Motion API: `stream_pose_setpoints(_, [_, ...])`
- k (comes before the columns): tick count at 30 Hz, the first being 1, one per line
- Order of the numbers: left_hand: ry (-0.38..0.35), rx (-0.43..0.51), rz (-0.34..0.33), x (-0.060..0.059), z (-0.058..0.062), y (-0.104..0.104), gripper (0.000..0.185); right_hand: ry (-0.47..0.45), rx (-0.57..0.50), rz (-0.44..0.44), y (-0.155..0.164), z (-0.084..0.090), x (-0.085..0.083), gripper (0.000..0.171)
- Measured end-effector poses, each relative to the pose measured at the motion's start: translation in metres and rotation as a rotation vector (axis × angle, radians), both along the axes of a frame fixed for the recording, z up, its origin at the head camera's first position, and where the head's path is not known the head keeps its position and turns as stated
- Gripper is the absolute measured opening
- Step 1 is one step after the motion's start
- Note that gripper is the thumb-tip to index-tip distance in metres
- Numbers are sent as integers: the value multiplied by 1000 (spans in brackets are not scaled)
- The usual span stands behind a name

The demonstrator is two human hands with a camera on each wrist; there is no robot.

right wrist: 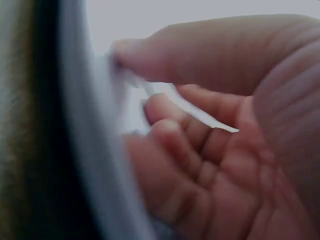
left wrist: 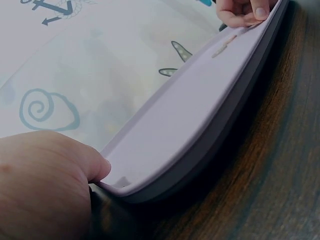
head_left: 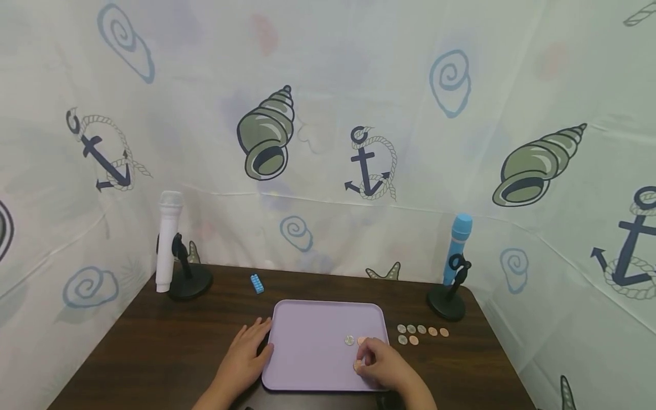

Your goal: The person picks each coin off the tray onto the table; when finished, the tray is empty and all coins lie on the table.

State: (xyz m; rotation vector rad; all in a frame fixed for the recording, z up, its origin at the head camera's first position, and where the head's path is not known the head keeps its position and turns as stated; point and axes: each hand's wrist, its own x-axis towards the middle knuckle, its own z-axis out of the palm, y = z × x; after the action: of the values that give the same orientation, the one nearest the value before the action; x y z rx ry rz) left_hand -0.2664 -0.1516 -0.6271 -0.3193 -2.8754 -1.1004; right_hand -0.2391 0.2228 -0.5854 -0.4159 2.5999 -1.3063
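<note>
A dark brown wooden table (head_left: 154,353) is seen in front of a white curtain (head_left: 328,114) printed with anchors and shells. One lilac tray (head_left: 318,324) is placed flat on the table, near the front edge. Two toy microphones are standing on black stands at the back corners: one white microphone (head_left: 168,239) on the left and one blue microphone (head_left: 458,246) on the right. The left hand (head_left: 246,356) is laid against the left rim of the tray with the fingers straight and relaxed, and nothing is gripped by it. The right hand (head_left: 384,364) is lowered over the front right part of the tray with the fingers curled, and one copper coin (head_left: 356,365) is pinched between thumb and fingertips, at the tray surface. Two more coins are lying on the tray just behind this hand, one silver coin (head_left: 349,340) and one copper coin partly hidden by the fingers. Seven coins (head_left: 421,333) are arranged on the table just to the right of the tray, five in the back row and two in the front row. One small blue building brick (head_left: 257,283) is lying on the table behind the tray, to the left.
</note>
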Motion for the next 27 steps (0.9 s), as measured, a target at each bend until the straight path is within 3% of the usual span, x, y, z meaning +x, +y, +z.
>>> stream_pose_setpoints(6, [30,0,-3,0,1,-1,58,72,8,-84,0,-8,-2,21])
stream_pose_setpoints(11, [34,14,3,1,0,0,57,37,-97,-133,3,-11,-4,18])
stream_pose_setpoints(15, [14,15,4,2,-5,0,58,-77,-287,-210,12,-15,2,21])
stream_pose_setpoints(19, [20,17,-7,1,-8,1,57,-151,-560,-337,27,-20,12,23])
stream_pose_setpoints(23, [29,19,-12,0,-8,1,56,-47,-715,-462,44,-23,15,17])
stream_pose_setpoints(27, [32,13,-7,0,-6,0,56,118,-749,-586,65,-20,13,17])
